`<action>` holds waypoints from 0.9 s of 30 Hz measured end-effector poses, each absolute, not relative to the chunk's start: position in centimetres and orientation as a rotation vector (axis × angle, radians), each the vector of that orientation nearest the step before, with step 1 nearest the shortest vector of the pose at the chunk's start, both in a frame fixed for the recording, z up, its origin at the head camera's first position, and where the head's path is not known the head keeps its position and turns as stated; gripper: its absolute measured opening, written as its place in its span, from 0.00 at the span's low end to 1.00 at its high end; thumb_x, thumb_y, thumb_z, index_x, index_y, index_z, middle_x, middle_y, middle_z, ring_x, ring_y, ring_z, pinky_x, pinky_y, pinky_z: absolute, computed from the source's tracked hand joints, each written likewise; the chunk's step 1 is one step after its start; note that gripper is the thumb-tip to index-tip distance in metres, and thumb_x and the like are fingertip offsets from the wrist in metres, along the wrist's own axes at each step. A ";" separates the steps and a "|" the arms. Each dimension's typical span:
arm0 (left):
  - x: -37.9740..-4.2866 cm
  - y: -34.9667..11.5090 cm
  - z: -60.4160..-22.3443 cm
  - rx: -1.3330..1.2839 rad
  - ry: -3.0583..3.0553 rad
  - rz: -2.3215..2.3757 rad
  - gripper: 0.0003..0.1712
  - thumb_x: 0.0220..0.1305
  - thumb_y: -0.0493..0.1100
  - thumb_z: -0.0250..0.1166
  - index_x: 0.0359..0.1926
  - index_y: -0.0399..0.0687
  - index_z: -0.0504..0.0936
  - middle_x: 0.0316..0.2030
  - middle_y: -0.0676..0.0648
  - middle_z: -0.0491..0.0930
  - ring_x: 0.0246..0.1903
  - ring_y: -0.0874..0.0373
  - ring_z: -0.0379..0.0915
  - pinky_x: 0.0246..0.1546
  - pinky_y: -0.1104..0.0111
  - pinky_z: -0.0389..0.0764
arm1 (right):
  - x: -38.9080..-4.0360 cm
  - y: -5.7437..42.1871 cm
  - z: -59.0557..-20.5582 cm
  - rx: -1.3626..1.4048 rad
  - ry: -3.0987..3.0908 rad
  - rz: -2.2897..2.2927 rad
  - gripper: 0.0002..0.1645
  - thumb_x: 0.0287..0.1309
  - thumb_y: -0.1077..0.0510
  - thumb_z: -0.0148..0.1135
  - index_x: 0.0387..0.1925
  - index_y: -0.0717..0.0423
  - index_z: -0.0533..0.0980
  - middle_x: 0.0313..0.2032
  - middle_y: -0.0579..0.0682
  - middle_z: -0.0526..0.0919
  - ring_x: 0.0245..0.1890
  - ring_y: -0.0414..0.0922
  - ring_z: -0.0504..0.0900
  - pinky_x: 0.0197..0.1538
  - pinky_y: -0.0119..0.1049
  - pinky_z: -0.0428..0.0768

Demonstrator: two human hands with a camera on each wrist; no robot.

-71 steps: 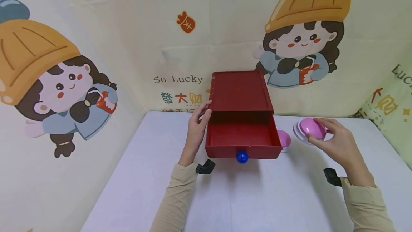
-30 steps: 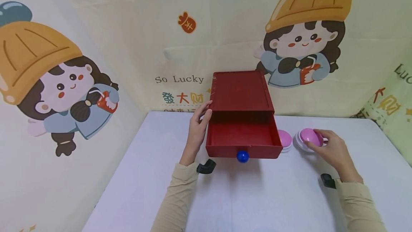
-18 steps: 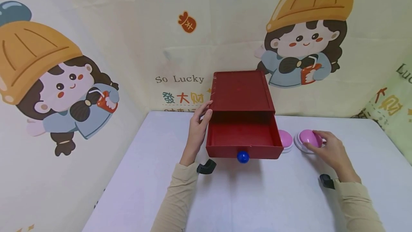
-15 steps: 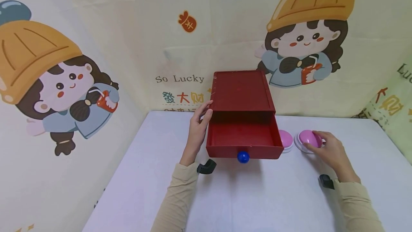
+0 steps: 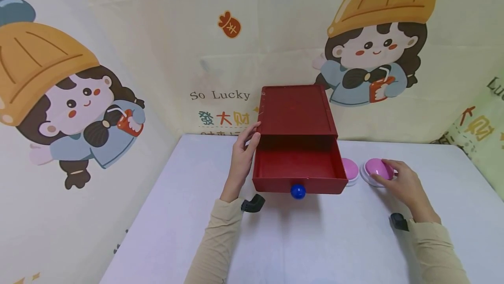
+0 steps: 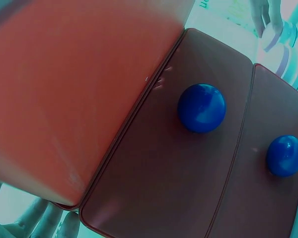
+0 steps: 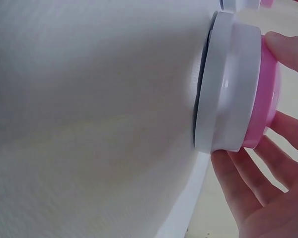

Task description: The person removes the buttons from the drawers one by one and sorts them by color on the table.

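Observation:
A dark red drawer cabinet (image 5: 297, 110) stands at the back of the table, its top drawer (image 5: 297, 163) pulled out and bare inside, with a blue knob (image 5: 298, 191) in front. My left hand (image 5: 240, 161) rests its fairly straight fingers against the cabinet's left side. To the right, my right hand (image 5: 407, 187) holds a pink domed push button (image 5: 376, 166) with a white round base, thumb and fingers around its edge. In the right wrist view the button's white base (image 7: 226, 84) sits at the table surface. A second pink button (image 5: 349, 169) stands between it and the cabinet, partly hidden.
In the left wrist view, two lower drawers show pushed in, with blue knobs (image 6: 202, 108). Behind the white table (image 5: 315, 240) hangs a printed cloth backdrop (image 5: 177, 47). The pulled-out drawer juts toward me.
Earlier, my right hand held the pink button tilted and farther back. It came down nearer to me onto the table, and has stayed almost still since. The left hand kept its place.

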State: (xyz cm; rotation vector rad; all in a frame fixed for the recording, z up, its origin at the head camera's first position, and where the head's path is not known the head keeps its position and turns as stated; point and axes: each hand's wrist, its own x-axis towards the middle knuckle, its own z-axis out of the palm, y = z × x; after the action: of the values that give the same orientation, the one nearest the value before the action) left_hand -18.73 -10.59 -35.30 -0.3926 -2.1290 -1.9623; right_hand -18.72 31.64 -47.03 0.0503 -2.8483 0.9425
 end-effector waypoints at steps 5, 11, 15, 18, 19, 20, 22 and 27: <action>-18.8 -10.6 -35.3 -0.399 -2.123 -1.965 0.25 0.75 0.42 0.53 0.69 0.43 0.70 0.64 0.41 0.72 0.62 0.49 0.67 0.61 0.54 0.74 | -18.7 31.8 -46.7 0.043 -2.900 0.979 0.44 0.63 0.44 0.66 0.65 0.74 0.64 0.60 0.77 0.67 0.54 0.73 0.69 0.53 0.68 0.73; -18.8 -10.6 -35.3 -0.399 -2.129 -1.967 0.25 0.75 0.43 0.53 0.70 0.42 0.69 0.65 0.41 0.71 0.62 0.49 0.67 0.61 0.54 0.74 | -18.6 32.3 -46.2 0.071 -2.924 1.017 0.47 0.64 0.41 0.64 0.67 0.73 0.62 0.62 0.77 0.65 0.58 0.74 0.66 0.55 0.70 0.70; -18.9 -10.6 -35.4 -0.402 -2.127 -1.970 0.25 0.75 0.43 0.53 0.70 0.42 0.69 0.65 0.41 0.71 0.62 0.49 0.67 0.61 0.54 0.74 | -18.4 32.4 -46.0 0.132 -2.848 1.014 0.40 0.63 0.48 0.66 0.63 0.74 0.66 0.60 0.77 0.68 0.58 0.72 0.67 0.54 0.69 0.71; -18.9 -10.6 -35.5 -0.403 -2.123 -1.973 0.25 0.75 0.43 0.54 0.69 0.43 0.69 0.65 0.41 0.71 0.63 0.49 0.67 0.61 0.53 0.74 | -18.3 32.4 -45.8 0.176 -2.790 1.001 0.35 0.63 0.53 0.67 0.60 0.75 0.69 0.58 0.77 0.70 0.57 0.72 0.69 0.53 0.68 0.71; -19.0 -10.6 -35.5 -0.404 -2.121 -1.976 0.25 0.75 0.43 0.54 0.69 0.43 0.69 0.65 0.41 0.71 0.63 0.49 0.67 0.61 0.53 0.74 | -18.3 32.4 -45.7 0.182 -2.778 0.994 0.34 0.63 0.53 0.67 0.60 0.74 0.69 0.58 0.77 0.70 0.57 0.71 0.69 0.53 0.67 0.71; -19.0 -10.6 -35.5 -0.403 -2.118 -1.976 0.25 0.75 0.43 0.54 0.69 0.43 0.70 0.65 0.41 0.71 0.62 0.49 0.67 0.61 0.52 0.74 | -18.2 32.4 -45.6 0.187 -2.769 0.987 0.33 0.63 0.54 0.67 0.59 0.74 0.70 0.58 0.77 0.70 0.57 0.71 0.70 0.53 0.66 0.71; -19.0 -10.6 -35.6 -0.402 -2.119 -1.975 0.25 0.75 0.43 0.54 0.69 0.43 0.70 0.65 0.41 0.71 0.63 0.49 0.67 0.61 0.52 0.74 | -18.2 32.4 -45.5 0.193 -2.752 0.977 0.32 0.62 0.55 0.67 0.59 0.74 0.71 0.57 0.76 0.71 0.56 0.71 0.71 0.53 0.65 0.71; -19.1 -10.6 -35.6 -0.390 -2.121 -1.969 0.24 0.75 0.43 0.54 0.68 0.44 0.71 0.65 0.42 0.71 0.62 0.49 0.68 0.62 0.54 0.73 | -18.0 32.1 -45.1 0.168 -2.763 0.975 0.32 0.63 0.53 0.67 0.59 0.73 0.70 0.57 0.75 0.71 0.56 0.70 0.70 0.53 0.65 0.72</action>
State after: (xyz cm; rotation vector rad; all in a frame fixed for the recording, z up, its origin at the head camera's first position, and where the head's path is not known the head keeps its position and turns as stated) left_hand -19.07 -10.62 -35.63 -0.3900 -2.1213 -1.9686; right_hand -18.00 32.11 -45.14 0.1679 -2.7631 0.9755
